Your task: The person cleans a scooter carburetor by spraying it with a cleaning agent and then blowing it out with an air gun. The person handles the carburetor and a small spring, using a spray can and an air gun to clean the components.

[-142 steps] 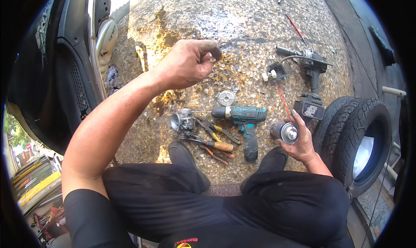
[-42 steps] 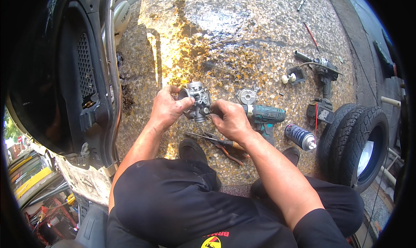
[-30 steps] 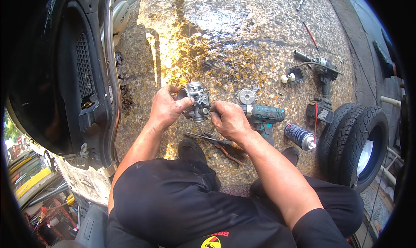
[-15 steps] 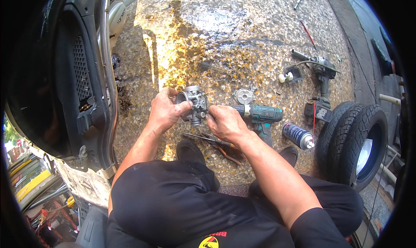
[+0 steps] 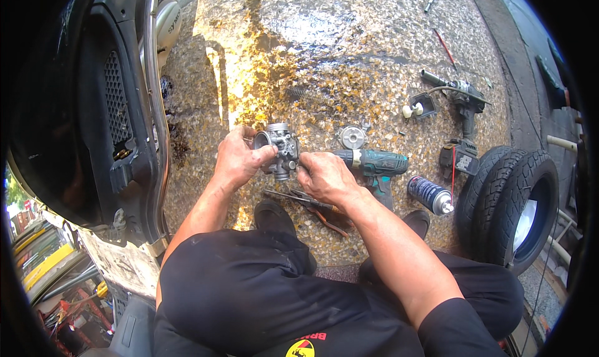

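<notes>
My left hand (image 5: 239,158) is wrapped round a silver metal carburetor body (image 5: 281,150), thumb on its front, its round opening facing left. My right hand (image 5: 325,179) has its fingers curled against the carburetor's right side; what they pinch is hidden. Just right of that hand a teal and black drill (image 5: 382,162) lies on the speckled floor, with a round metal cap (image 5: 352,136) behind it. Below the carburetor are pliers (image 5: 321,211) and other hand tools, partly overlapping. A spray can (image 5: 425,194) with a red straw lies farther right.
A black scooter body (image 5: 115,126) stands along the left. An impact wrench (image 5: 467,107) and a small black part with white knobs (image 5: 421,106) lie at upper right, a red thin tool (image 5: 444,47) beyond. Stacked tyres (image 5: 516,232) stand at right. My feet flank the tools.
Since the oldest frame, the spray can has left my right hand for the floor, and the carburetor has been lifted in both hands. Over the last second the hands shifted only slightly.
</notes>
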Motion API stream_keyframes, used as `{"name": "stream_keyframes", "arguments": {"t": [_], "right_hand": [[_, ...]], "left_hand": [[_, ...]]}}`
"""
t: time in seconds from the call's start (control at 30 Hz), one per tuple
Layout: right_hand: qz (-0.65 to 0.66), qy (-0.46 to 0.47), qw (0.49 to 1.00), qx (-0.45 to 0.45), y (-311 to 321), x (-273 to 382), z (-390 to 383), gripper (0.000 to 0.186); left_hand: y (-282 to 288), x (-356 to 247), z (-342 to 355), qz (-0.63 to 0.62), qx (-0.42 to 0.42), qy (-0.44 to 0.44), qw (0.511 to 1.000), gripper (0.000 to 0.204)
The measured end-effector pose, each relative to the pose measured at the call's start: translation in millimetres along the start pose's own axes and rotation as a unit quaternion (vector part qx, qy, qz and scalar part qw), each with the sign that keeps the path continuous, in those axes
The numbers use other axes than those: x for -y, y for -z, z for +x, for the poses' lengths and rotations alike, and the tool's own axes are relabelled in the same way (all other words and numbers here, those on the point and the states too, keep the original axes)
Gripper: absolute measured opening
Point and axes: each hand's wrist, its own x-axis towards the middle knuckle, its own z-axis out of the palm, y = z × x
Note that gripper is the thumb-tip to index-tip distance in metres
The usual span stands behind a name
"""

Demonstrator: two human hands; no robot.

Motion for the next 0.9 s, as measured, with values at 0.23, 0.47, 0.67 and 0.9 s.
{"name": "stream_keyframes", "arguments": {"t": [0.23,0.47,0.67,0.9], "right_hand": [[-0.016,-0.016,0.999,0.037,-1.6,-1.0,2.6,0.019],[-0.03,-0.031,0.997,0.067,-10.9,-3.7,5.4,0.024],[-0.036,-0.031,0.994,0.095,-16.2,-7.2,4.9,0.025],[-0.02,-0.069,0.99,0.124,-18.2,-7.9,4.3,0.024]], "left_hand": [[-0.8,-3.5,-3.9,0.034,-0.009,-0.01,0.999,0.067],[-2.0,-1.8,-7.2,0.004,0.023,0.04,0.999,0.068],[-4.2,5.7,-5.2,0.068,0.02,0.037,0.997,0.068],[-4.7,3.6,-7.7,0.09,0.019,0.024,0.996,0.069]]}}
